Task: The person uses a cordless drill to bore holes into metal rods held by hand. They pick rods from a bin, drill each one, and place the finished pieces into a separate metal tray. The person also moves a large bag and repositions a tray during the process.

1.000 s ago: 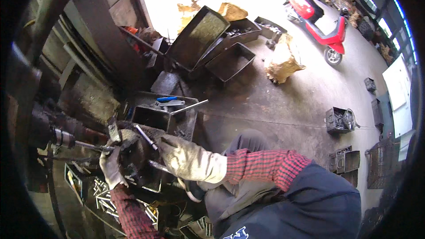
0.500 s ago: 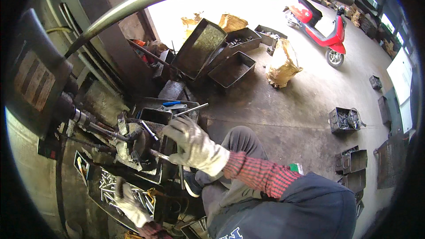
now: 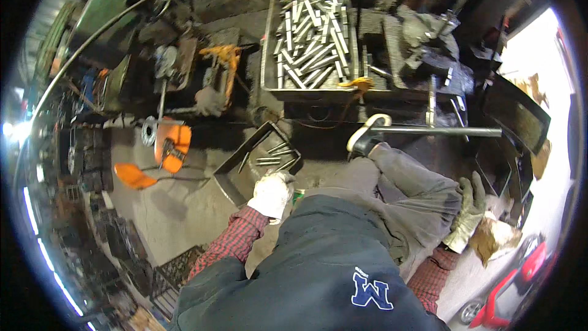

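Note:
My left hand [image 3: 271, 193], in a white glove, hangs low at the near corner of a dark floor tray [image 3: 228, 171] that holds a few short metal bars [image 3: 274, 154]. Its fingers curl downward, and what they hold is hidden. My right hand [image 3: 470, 208], in a grey-green glove, rests with fingers stretched out beside my right thigh and holds nothing. A large metal tray [image 3: 269, 43] heaped with several pale metal bars [image 3: 312, 34] stands on a bench beyond my knees. My shoe [image 3: 365, 139] rests below it.
A long steel bar [image 3: 438, 130] juts out level over my right leg. An orange machine part [image 3: 173, 147] and an orange lid [image 3: 133, 176] lie on the concrete floor at left. Black crates [image 3: 174, 270] sit near my left elbow. A red scooter [image 3: 511, 297] stands at lower right.
The view has swung away from the machine toward the bench and floor. Both hands have left the machine: the left one has dropped to the floor tray and the right one to my thigh.

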`<move>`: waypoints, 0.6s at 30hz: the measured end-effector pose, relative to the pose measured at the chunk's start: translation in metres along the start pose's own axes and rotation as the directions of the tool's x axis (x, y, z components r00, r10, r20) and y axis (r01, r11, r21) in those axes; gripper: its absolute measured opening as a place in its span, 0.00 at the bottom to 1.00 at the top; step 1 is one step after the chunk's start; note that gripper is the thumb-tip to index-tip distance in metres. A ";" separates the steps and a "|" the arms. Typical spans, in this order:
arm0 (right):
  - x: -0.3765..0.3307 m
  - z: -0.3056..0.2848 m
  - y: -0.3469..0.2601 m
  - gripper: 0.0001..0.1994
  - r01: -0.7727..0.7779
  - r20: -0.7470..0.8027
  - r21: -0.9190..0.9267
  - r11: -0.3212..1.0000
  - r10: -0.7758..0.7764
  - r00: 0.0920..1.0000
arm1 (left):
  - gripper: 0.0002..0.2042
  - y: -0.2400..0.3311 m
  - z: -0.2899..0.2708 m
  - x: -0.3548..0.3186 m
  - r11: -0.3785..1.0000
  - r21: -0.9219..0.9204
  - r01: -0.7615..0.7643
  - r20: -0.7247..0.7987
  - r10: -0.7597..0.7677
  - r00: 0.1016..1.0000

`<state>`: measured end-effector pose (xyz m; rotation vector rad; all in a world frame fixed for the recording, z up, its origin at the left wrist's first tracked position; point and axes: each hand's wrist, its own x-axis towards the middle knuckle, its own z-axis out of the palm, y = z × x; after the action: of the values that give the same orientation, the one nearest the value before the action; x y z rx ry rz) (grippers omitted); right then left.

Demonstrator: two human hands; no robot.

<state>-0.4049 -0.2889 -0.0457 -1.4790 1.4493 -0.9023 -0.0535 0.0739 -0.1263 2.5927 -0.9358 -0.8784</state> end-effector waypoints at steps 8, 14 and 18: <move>0.005 -0.013 -0.009 0.24 0.254 0.174 0.053 0.966 -0.260 0.950 | 0.13 -0.100 0.048 -0.050 0.905 0.423 0.031 0.224 -0.138 0.965; -0.021 -0.017 -0.029 0.27 0.315 0.148 0.084 0.946 -0.324 0.934 | 0.15 -0.069 0.016 0.000 0.979 0.184 0.084 -0.008 -0.084 0.996; -0.031 -0.039 -0.030 0.32 0.401 0.043 0.001 0.916 -0.400 0.915 | 0.21 -0.023 -0.021 0.048 0.974 0.124 -0.191 -0.123 0.206 0.971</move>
<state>-0.4319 -0.2626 -0.0009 -1.8291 1.1349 -1.1008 0.0000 0.0612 -0.1407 2.5531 -1.2111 -0.6069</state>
